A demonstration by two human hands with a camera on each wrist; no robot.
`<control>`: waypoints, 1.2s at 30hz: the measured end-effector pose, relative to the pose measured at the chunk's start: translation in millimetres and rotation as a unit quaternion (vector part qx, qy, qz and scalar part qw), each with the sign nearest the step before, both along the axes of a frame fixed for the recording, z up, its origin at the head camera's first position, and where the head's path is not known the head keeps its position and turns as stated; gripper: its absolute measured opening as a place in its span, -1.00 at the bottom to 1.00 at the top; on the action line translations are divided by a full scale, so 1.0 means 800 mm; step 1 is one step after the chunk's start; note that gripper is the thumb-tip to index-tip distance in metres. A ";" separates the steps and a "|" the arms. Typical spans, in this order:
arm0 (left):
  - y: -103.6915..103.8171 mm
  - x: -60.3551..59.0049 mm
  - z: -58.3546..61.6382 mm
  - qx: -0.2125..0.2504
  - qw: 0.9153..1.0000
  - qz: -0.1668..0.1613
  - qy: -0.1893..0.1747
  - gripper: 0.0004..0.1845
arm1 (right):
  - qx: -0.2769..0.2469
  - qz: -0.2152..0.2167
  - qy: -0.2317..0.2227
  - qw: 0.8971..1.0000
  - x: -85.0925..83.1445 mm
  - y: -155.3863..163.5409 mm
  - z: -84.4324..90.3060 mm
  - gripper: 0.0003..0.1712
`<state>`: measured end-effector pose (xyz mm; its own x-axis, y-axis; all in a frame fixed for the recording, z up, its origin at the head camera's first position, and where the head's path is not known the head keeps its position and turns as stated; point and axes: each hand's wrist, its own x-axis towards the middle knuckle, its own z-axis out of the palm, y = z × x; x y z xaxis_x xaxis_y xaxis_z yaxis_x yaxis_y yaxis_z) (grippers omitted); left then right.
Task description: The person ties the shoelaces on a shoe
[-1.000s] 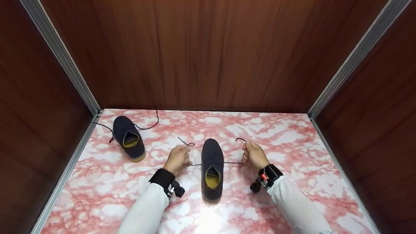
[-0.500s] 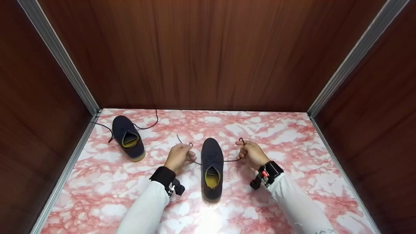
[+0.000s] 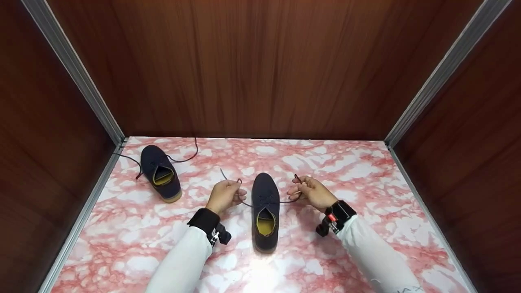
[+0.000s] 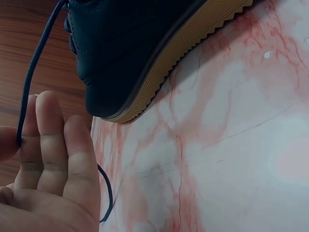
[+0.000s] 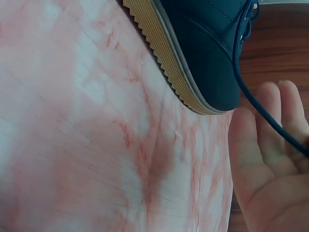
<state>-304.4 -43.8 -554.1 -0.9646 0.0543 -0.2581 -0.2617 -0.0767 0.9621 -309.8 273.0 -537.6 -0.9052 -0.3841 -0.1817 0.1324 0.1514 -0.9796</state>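
- Left hand has a pinching grip on one end of the dark shoelace, just left of the near shoe; in the left wrist view the lace runs up from between thumb and fingers, the other fingers lying straight.
- Right hand pinches the other end just right of the same shoe, a small loop of lace standing above its fingertips; the right wrist view shows the lace crossing its fingers.
- Near shoe, navy with a tan ridged sole and yellow lining, stands upright on the pink marbled bench between both hands, toe pointing away; nothing lies in its opening.
- Second shoe sits well apart at the far left, laces trailing loose on the bench, its opening likewise showing only lining.
- Brown wooden walls enclose the bench.
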 end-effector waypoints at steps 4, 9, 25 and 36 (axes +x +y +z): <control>-0.001 0.001 -0.001 -0.007 1.000 0.002 0.001 -0.78 | 0.017 0.004 0.001 1.000 0.002 -0.001 0.000 -0.75; -0.001 0.002 -0.003 -0.008 1.000 -0.001 0.007 -0.77 | 0.032 -0.012 0.014 0.999 0.000 0.000 0.000 -0.81; -0.001 0.003 -0.002 -0.021 1.000 -0.007 0.014 -0.68 | 0.097 -0.113 0.063 0.987 -0.006 -0.004 0.006 -0.70; 0.001 0.003 0.005 -0.026 0.999 -0.002 0.022 -0.71 | 0.076 -0.120 0.054 0.988 -0.008 -0.004 0.010 -0.74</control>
